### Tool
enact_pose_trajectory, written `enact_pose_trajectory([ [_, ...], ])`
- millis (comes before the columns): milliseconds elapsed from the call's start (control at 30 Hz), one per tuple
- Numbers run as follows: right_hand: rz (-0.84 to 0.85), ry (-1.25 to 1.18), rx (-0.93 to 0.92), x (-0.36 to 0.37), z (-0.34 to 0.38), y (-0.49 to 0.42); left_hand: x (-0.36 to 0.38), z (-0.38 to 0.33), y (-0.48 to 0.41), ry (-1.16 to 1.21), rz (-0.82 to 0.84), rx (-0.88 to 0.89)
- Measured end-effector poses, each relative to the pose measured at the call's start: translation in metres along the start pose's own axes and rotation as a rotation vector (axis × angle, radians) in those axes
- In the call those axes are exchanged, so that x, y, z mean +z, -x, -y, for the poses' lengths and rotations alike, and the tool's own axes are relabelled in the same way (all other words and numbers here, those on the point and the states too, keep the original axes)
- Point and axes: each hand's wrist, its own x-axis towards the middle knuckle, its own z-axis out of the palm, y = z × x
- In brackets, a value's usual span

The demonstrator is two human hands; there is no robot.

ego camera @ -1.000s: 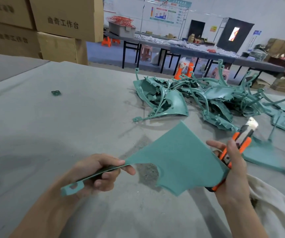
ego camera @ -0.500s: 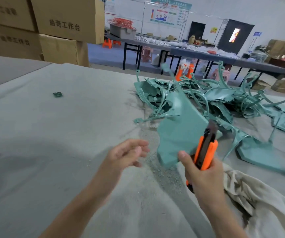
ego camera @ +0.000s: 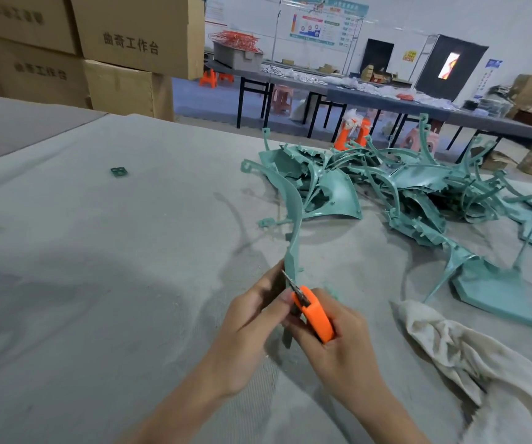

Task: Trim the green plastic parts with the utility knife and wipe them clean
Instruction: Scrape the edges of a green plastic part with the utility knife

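Note:
I hold one green plastic part [ego camera: 291, 219] edge-on and upright over the grey cloth-covered table [ego camera: 98, 251]. My left hand [ego camera: 251, 318] grips its lower end. My right hand [ego camera: 332, 341] grips the orange utility knife [ego camera: 314, 314], and the short blade touches the part's edge just above my left fingers. A heap of more green plastic parts [ego camera: 386, 187] lies behind, at the right. A dirty white rag [ego camera: 469, 357] lies on the table right of my right hand.
A small green offcut [ego camera: 118, 171] lies far left on the table. A flat green part [ego camera: 498, 290] rests near the rag. Cardboard boxes [ego camera: 123, 43] are stacked at the back left. Long dark tables [ego camera: 386, 97] stand across the room.
The part has turned from broad-face-up to edge-on. My left hand let go of it, then took hold of its lower end. My right hand shifted from holding the part and knife to cutting.

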Motion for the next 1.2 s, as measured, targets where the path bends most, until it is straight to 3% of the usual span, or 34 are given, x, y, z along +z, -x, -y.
enact_pose_trajectory([
  [200,0.009,0.056,-0.095,0.005,0.004,-0.001,0.005,-0.008,0.001,0.097,-0.040,0.062],
  [400,0.092,0.093,-0.145,0.011,0.008,0.000,0.009,-0.004,-0.006,0.158,-0.273,-0.046],
  [500,0.048,0.000,-0.023,0.009,0.011,0.000,0.002,-0.006,-0.006,-0.102,-0.376,-0.056],
  [600,-0.033,-0.081,0.064,0.000,0.009,-0.001,-0.008,-0.004,-0.005,-0.640,-0.481,0.136],
  [700,-0.063,0.023,0.038,-0.008,0.004,0.001,-0.011,-0.011,-0.005,-0.918,-0.559,0.265],
  [1000,0.020,0.140,-0.047,-0.010,0.012,0.007,-0.014,-0.020,-0.001,-1.131,-0.442,0.248],
  [1200,0.065,0.199,-0.036,-0.010,0.015,0.006,-0.013,-0.021,0.000,-1.144,-0.407,0.169],
])
